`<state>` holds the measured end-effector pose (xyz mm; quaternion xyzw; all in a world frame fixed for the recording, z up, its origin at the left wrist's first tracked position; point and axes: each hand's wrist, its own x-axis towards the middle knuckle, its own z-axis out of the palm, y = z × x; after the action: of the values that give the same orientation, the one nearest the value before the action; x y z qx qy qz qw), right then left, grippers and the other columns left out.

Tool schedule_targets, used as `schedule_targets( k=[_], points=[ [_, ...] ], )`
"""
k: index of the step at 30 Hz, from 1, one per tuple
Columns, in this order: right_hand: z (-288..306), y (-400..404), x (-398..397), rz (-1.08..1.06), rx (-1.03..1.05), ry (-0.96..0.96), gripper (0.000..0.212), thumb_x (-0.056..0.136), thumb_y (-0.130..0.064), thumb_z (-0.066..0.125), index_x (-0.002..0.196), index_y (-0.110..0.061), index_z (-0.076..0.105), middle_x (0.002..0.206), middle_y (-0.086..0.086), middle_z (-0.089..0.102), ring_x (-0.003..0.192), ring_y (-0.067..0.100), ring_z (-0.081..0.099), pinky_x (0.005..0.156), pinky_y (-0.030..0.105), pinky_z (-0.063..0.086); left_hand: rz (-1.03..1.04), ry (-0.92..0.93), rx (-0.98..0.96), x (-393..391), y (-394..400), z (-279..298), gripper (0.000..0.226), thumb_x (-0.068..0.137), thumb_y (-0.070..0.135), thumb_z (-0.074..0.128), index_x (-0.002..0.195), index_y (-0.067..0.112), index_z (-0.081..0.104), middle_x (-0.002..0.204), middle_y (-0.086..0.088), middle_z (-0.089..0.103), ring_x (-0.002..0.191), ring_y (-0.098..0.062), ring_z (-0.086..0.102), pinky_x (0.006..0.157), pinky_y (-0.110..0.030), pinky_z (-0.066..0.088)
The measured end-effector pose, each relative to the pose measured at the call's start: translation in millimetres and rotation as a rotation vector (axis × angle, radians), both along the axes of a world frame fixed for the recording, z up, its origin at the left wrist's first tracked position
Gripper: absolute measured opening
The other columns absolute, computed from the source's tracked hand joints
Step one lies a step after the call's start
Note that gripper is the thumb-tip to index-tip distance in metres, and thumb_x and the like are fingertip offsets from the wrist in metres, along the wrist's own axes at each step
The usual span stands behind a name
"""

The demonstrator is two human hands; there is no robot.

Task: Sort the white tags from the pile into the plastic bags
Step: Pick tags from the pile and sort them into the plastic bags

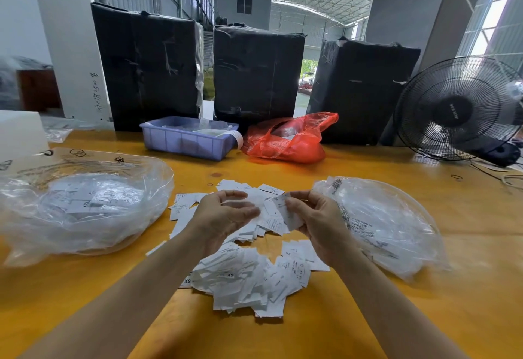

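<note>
Yellow-orange and glossy, the worktop sits in a tall warehouse hall with a metal truss roof. Along its far edge stand three black-wrapped bales, and before them a lilac plastic bin just beside a crumpled red bag; a black fan stands at the far right corner. Toward the middle of the near edge lies the pile of white tags, loose slips printed with sizes such as XS and S, spreading away from the person in a rough ring. Both forearms reach over it. The right hand is raised above the far part of the pile and pinches a white tag between thumb and fingertips. The left hand hovers near it with fingers loosely curved and spread; no tag is clearly caught in it. At the left edge lies a clear plastic bag already holding tags, its mouth toward the pile. At the right lies a second clear bag, printed with black text, touching the right wrist.
</note>
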<state>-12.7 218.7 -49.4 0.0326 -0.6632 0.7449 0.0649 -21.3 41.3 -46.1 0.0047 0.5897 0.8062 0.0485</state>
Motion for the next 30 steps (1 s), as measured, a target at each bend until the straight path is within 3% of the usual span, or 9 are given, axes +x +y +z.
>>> schedule_targets(
  k=[5, 12, 17, 27, 30],
  points=[
    [0.7, -0.1, 3.0, -0.024, 0.117, 0.179, 0.010, 0.087, -0.003, 0.063, 0.084, -0.011, 0.068, 0.077, 0.008, 0.066, 0.059, 0.008, 0.060, 0.052, 0.020, 0.050, 0.009, 0.007, 0.027, -0.1, -0.5, 0.2, 0.040, 0.062, -0.005, 0.075, 0.097, 0.004, 0.057, 0.078, -0.014, 0.072, 0.062, -0.017, 0.071, 0.052, -0.019, 0.053],
    [-1.9, -4.1, 4.4, -0.024, 0.207, 0.264, 0.012, 0.085, -0.006, 0.067, 0.084, -0.018, 0.068, 0.082, 0.002, 0.071, 0.072, 0.003, 0.066, 0.062, 0.014, 0.050, -0.004, 0.022, -0.034, 0.1, 0.5, -1.8, 0.043, 0.058, 0.001, 0.078, 0.095, 0.005, 0.057, 0.067, -0.007, 0.073, 0.057, -0.015, 0.069, 0.050, -0.017, 0.052],
    [-3.0, -4.1, 4.5, -0.044, 0.238, 0.287, 0.012, 0.083, -0.008, 0.070, 0.083, -0.019, 0.069, 0.085, 0.004, 0.072, 0.075, 0.007, 0.067, 0.064, 0.018, 0.053, -0.004, 0.035, -0.081, 0.7, 0.7, -2.1, 0.054, 0.049, 0.014, 0.080, 0.098, 0.007, 0.057, 0.072, -0.008, 0.073, 0.061, -0.015, 0.070, 0.055, -0.020, 0.052],
    [-4.1, -4.4, 4.7, -0.079, 0.331, 0.355, 0.018, 0.081, -0.007, 0.071, 0.081, -0.025, 0.067, 0.080, -0.006, 0.070, 0.074, 0.002, 0.066, 0.066, 0.017, 0.054, -0.024, 0.015, -0.061, 3.0, 1.4, -1.1, 0.054, 0.051, 0.014, 0.079, 0.099, 0.005, 0.057, 0.072, -0.013, 0.073, 0.057, -0.016, 0.069, 0.049, -0.017, 0.050],
    [-5.3, -4.9, 4.7, -0.091, 0.390, 0.385, 0.022, 0.081, -0.008, 0.072, 0.080, -0.029, 0.066, 0.079, -0.012, 0.068, 0.074, -0.001, 0.066, 0.066, 0.014, 0.053, -0.037, 0.001, -0.058, 2.7, 2.3, -1.5, 0.045, 0.061, 0.006, 0.079, 0.100, 0.004, 0.056, 0.071, -0.014, 0.073, 0.057, -0.018, 0.069, 0.050, -0.018, 0.051]
  ],
)
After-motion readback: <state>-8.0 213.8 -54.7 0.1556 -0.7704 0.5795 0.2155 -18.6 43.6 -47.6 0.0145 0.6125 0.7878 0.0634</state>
